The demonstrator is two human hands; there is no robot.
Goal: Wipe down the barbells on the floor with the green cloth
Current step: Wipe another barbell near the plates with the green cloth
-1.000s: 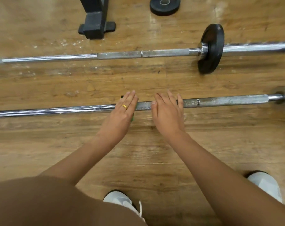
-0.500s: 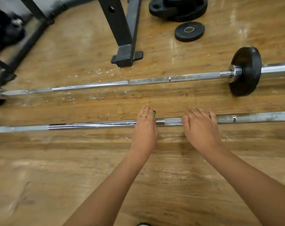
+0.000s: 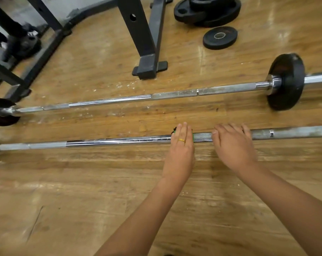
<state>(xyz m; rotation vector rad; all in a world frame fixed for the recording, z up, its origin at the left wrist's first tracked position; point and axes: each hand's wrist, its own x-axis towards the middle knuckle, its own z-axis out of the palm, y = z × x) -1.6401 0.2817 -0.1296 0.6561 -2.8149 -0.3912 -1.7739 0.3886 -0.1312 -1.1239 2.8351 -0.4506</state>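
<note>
While wiping the near barbell (image 3: 119,141): mid-shaft stage, far barbell (image 3: 175,94) probably yet to do.
Left hand (image 3: 181,145) presses green cloth (image 3: 193,138) onto the shaft, fingers straight; right hand (image 3: 232,145) rests flat beside it, gripping nothing. Next: probably slide cloth along the bar under steady pressure.

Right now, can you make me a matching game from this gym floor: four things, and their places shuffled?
1 green cloth
2 small round black weight plate
3 far steel barbell
4 right hand

A lying flat on the wooden floor
B carries a black plate at each end
C resting bare on the near steel barbell
D under the left hand

Pairs: 1-D, 2-A, 3-B, 4-C
</note>
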